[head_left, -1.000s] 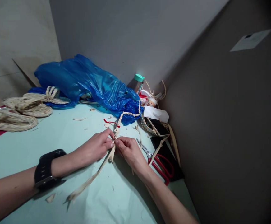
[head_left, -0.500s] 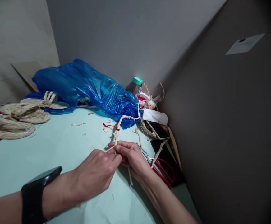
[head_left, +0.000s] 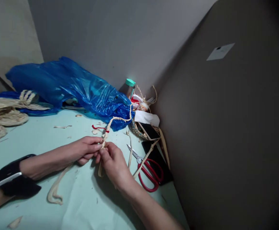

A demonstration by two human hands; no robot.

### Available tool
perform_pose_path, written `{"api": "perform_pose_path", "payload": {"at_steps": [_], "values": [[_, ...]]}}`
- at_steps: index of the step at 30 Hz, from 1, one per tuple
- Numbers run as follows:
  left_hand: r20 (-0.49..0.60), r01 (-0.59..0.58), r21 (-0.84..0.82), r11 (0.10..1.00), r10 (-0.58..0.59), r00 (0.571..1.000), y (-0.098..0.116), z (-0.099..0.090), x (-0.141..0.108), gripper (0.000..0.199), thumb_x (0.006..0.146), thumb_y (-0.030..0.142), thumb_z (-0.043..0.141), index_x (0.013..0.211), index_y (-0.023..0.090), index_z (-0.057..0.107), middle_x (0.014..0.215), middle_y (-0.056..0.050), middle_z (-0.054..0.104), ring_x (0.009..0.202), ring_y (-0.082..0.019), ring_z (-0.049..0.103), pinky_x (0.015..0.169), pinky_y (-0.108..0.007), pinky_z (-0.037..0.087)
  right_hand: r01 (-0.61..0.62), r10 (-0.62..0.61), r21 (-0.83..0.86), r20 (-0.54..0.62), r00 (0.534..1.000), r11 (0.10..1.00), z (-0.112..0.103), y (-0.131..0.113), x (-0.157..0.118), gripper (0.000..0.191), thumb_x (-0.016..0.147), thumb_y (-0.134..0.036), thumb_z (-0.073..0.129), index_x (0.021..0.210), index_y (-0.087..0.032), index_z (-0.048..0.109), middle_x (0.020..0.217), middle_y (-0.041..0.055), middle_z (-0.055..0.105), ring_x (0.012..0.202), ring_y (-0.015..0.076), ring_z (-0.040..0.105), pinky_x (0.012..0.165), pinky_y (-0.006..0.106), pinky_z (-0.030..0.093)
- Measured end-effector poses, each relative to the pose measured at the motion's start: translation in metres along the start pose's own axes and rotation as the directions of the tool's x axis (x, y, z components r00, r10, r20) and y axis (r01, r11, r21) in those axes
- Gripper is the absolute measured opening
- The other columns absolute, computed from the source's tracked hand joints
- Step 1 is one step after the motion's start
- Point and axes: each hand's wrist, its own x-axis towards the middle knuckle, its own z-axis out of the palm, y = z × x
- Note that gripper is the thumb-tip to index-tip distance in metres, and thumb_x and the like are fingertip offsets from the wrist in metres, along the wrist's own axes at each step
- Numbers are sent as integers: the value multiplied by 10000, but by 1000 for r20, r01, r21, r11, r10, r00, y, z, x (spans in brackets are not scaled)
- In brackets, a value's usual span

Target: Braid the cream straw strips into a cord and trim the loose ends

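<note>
A thin cream braided cord [head_left: 112, 120] runs from the blue bag down to both hands, with a red tie [head_left: 100, 128] around it. My left hand [head_left: 85, 149], wearing a black wrist band, pinches the cord's lower end from the left. Pressed close on the right, my right hand [head_left: 113, 163] grips the same end with thumb and fingers. A loose pale strand [head_left: 55, 191] trails below my left forearm, and another short strand hangs under my right hand. The exact weave between the fingertips is hidden.
Behind lies a large blue plastic bag [head_left: 74, 83]. Red-handled scissors [head_left: 149, 174] lie right of my right hand, beside a black flat item [head_left: 163, 164]. A phone [head_left: 150, 131], white paper [head_left: 146, 118] and a green-capped bottle [head_left: 130, 83] stand near the wall. Woven fibre pieces [head_left: 7, 111] lie left.
The view has swung right, so things sit further left. My left hand has turned from a fist over the cord to a pinch beside it, and the loose strand below it now shows.
</note>
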Motion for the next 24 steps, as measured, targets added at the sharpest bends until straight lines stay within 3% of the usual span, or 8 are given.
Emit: {"api": "perform_pose_path", "payload": {"at_steps": [4,7,9,13,14,18,21,24], "values": [[-57,38,-38,999,-40,998,-3,-4,-1,300,725,465,751,676,208,605,481,83,343,385,-43,139,384,-216,71,38,-52,-280,-41,998,959,-2,-7,-8,149,931,-174,467,1080,-177,463,704,7,612,636,188,550,642,289,393],[-118,38,-49,998,-43,992,-8,-2,1,367,709,454,751,560,206,526,455,71,374,341,-29,177,376,-220,50,70,-105,-614,-21,994,786,1,-12,-13,224,928,-162,430,1151,-146,441,812,87,683,676,246,613,627,322,374],[-148,35,-54,998,-43,988,-11,0,2,356,700,445,745,552,201,532,451,66,401,325,-23,183,373,-223,41,80,-101,-725,14,995,685,1,-15,-14,242,927,-160,424,1168,-135,439,843,112,709,664,260,638,595,321,353],[-180,28,-62,998,-38,983,-12,3,2,355,714,451,715,534,193,550,404,78,364,322,-24,154,376,-234,28,73,-36,-818,64,997,570,-21,-29,-5,261,1006,-338,432,1212,-192,499,810,52,731,688,222,674,578,275,362],[-181,21,-64,998,-32,983,-11,3,2,353,726,443,709,533,191,555,397,81,354,327,-26,153,380,-235,29,18,-35,-863,0,999,504,-31,-33,-1,258,1030,-406,399,1161,-242,549,801,22,731,693,201,679,587,261,369],[-167,3,-82,997,-17,986,-8,3,0,332,751,401,714,542,183,576,398,104,295,360,-30,131,402,-238,32,-196,-71,-904,-240,968,381,-72,-38,13,212,1014,-251,444,1135,-170,599,1074,155,718,915,254,693,684,297,393],[-158,13,-106,994,-30,987,-7,2,0,370,735,440,725,520,186,563,400,121,228,373,-31,96,407,-245,21,-254,-17,-907,-276,961,336,-83,-25,19,149,943,-189,550,1017,-124,663,1026,200,722,928,298,695,710,328,414],[-155,18,-127,992,-38,987,-7,1,0,385,704,477,745,523,187,569,408,129,198,382,-32,80,409,-249,15,-274,13,-895,-288,958,352,-83,-10,22,159,925,-129,527,967,-114,680,1006,212,719,939,298,689,751,348,435]]}}
